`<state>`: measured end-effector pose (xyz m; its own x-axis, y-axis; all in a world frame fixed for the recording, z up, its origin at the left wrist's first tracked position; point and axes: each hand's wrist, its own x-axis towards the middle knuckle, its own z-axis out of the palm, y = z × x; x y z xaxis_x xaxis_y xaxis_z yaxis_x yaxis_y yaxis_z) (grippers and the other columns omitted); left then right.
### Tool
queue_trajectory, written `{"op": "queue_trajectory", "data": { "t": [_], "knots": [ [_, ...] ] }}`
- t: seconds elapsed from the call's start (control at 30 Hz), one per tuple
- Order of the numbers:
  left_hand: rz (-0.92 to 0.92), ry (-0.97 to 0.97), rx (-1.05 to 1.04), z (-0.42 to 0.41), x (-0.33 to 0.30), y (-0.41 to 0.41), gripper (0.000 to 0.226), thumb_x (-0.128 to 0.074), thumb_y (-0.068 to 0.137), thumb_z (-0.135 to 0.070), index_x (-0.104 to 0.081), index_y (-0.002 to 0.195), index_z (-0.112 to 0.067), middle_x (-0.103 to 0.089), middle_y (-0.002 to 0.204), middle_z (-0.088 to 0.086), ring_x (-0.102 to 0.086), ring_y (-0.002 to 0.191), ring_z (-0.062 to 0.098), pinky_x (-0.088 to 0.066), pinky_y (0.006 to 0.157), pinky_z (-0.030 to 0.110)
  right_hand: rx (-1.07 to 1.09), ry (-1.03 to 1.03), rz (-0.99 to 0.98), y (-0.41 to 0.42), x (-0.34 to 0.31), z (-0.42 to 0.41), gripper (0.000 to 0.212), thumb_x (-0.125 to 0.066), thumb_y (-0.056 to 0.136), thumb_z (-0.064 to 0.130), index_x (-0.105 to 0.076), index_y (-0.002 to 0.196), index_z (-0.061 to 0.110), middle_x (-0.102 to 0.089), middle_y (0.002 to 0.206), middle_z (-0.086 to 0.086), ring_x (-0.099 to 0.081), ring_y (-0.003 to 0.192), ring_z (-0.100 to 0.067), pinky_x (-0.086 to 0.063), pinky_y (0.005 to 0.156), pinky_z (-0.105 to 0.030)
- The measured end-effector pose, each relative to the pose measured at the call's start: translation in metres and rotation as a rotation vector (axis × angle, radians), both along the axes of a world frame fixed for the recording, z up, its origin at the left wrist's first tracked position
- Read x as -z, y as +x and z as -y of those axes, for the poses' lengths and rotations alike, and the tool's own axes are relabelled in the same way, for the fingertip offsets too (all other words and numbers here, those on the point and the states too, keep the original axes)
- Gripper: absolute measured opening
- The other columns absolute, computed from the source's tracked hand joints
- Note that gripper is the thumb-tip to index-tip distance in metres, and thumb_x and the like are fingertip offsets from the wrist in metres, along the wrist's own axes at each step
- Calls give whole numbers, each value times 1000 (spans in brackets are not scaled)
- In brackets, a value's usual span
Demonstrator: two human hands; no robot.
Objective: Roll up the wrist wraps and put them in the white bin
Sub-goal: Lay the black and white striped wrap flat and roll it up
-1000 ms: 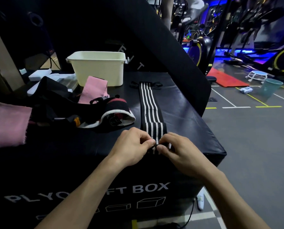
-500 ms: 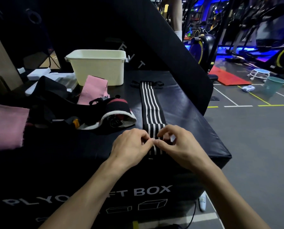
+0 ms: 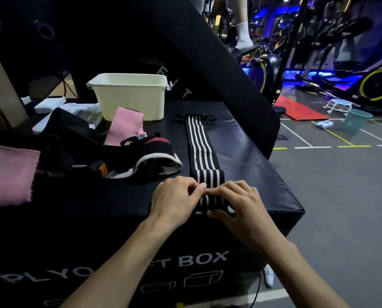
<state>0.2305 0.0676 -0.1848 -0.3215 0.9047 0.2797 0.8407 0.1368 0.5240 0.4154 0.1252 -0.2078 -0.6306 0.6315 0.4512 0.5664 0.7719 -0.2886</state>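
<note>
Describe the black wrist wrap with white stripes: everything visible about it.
The striped wrist wrap is a long black woven-looking band with white lengthwise stripes. It lies flat on the black plyo box, running away toward the white bin, black loops at its far end. Its near end is a small roll, gripped by the left hand and right hand.
</note>
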Motion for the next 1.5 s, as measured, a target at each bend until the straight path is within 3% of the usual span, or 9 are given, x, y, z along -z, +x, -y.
{"op": "queue_trajectory", "data": {
  "t": [0.23, 0.43, 0.57, 0.7, 0.8, 0.93, 1.17, 1.37, 1.5],
  "knots": [
    [-183, 327, 175, -12, -16, -12, 28, -52, 97, -41, -73, 91, -24, -66, 92, -9, -57, 90, 17, -47, 82, 33, -6, 53, -57, -6, 1, -3, 36, -52, 88, 54, -64, 118, 38, -64, 104, 20, -55, 100, -11, -43, 84, -33],
    [-243, -235, 424, -48, -34, -10, 49, -28, 105, -49, -67, 113, -20, -69, 124, 0, -59, 119, 25, -46, 104, 45, -19, 187, 16, -4, 0, -5, 34, -48, 94, 47, -63, 119, 30, -67, 100, 15, -55, 90, -14, -40, 80, -31],
    [-397, -388, 460, -58, -24, -6, 54, -25, 112, -42, -36, 158, -17, -29, 167, 3, -23, 154, 18, -17, 124, 37, -59, 81, 5, 6, -4, -7, 36, -45, 93, 49, -64, 119, 32, -67, 100, 17, -51, 92, -10, -30, 83, -28],
    [-584, -496, 424, -79, -12, -2, 72, -4, 106, -52, -17, 163, -9, 4, 171, 9, 7, 159, 26, 3, 129, 40, -93, 10, 35, 8, -6, -7, 45, -36, 94, 54, -63, 124, 34, -65, 104, 17, -50, 97, -10, -29, 87, -29],
    [-583, -501, 403, -101, -7, -3, 73, 1, 104, -51, -30, 159, -14, 0, 172, 11, 7, 159, 29, 1, 129, 47, -81, 7, 35, 6, -5, -7, 45, -36, 95, 53, -64, 122, 31, -65, 104, 16, -52, 96, -13, -29, 85, -31],
    [-564, -513, 347, -134, 7, -16, 109, 21, 72, -70, -18, 163, -23, 3, 173, 5, 8, 159, 34, -3, 126, 56, -54, 0, 4, 4, -3, -6, 43, -36, 96, 53, -64, 119, 30, -65, 103, 15, -53, 94, -14, -32, 85, -33],
    [-361, -499, 261, -148, -14, -8, 55, -14, 109, -50, -16, 163, -36, -7, 173, -2, -4, 158, 35, -4, 128, 47, -55, -57, 24, 7, -5, -5, 47, -32, 94, 57, -60, 122, 32, -63, 112, 14, -48, 101, -13, -32, 87, -33],
    [-335, -504, 193, -165, -27, -22, 63, -28, 105, -52, -20, 162, -26, -20, 170, 5, -16, 156, 31, -21, 124, 54, -53, -57, 6, 6, -4, -3, 44, -31, 97, 55, -59, 120, 31, -61, 111, 14, -46, 100, -11, -32, 86, -32],
    [-351, -560, 143, -180, -36, -31, 69, -36, 77, -77, -35, 140, -49, -38, 155, 5, -27, 143, 33, -27, 115, 58, -74, -90, -15, 7, -3, -6, 41, -33, 98, 55, -58, 119, 30, -61, 110, 14, -48, 100, -13, -36, 86, -34]
  ]
}}
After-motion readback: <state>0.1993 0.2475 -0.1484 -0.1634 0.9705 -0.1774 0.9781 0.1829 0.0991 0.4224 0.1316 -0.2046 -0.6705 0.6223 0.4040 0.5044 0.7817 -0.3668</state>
